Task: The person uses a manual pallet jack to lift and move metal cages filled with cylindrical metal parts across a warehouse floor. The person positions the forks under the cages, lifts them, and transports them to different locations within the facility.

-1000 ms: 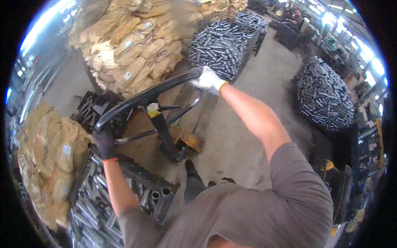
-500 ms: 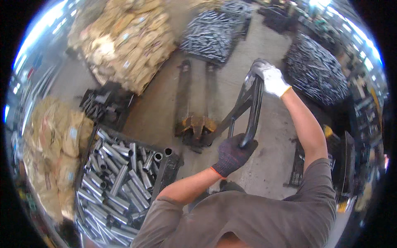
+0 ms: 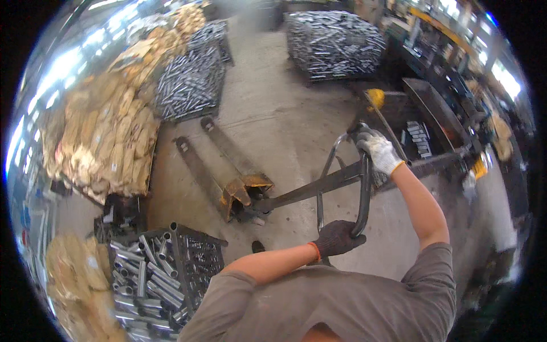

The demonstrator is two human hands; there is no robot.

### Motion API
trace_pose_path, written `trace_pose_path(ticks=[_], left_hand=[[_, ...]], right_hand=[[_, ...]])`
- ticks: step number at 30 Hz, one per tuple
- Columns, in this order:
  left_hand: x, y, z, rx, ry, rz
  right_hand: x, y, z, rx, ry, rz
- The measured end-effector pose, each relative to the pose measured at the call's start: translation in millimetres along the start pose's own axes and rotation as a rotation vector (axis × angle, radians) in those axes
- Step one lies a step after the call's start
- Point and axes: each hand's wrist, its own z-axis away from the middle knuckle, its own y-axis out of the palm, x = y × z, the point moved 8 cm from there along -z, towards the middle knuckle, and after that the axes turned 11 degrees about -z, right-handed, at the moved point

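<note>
A pallet jack (image 3: 310,190) stands before me, its black loop handle tilted back toward my body. My left hand (image 3: 340,237), in a dark knit glove with an orange cuff, is closed around the near end of the loop. Around the loop's far end wraps my right hand (image 3: 377,149), in a white glove with dark fingers. From the worn yellow base (image 3: 236,194), two bare forks (image 3: 202,174) lie low over the floor, pointing to the far left. No load rests on them.
Left of the forks stands a stack of tan sacks (image 3: 105,134). A bin of metal tubes (image 3: 148,279) is at the near left. Wire bins of metal pieces (image 3: 191,80) (image 3: 336,45) stand farther off. An open metal bin (image 3: 436,114) sits right of my right hand.
The view has swung to the right. The forks, which pointed straight ahead, now point to the far left in the picture. Both hands keep their hold on the handle.
</note>
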Motion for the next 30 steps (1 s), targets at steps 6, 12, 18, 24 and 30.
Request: trace_pose_path(ticks=[6, 12, 18, 24, 30], left_hand=[[-61, 99, 5, 0.142, -0.011, -0.02], [-104, 176, 40, 0.062, 0.038, -0.019], [-154, 215, 101, 0.104, 0.077, -0.058], [-204, 281, 133, 0.154, 0.103, -0.106], [-254, 350, 157, 0.074, 0.112, -0.082]], right_hand=[[-32, 1, 124, 0.053, 0.167, 0.022], [-16, -19, 234, -0.127, 0.226, 0.01], [10, -43, 333, -0.123, 0.342, 0.16], [28, -67, 439, -0.1, 0.352, 0.247], [23, -80, 538, -0.039, 0.44, 0.236]])
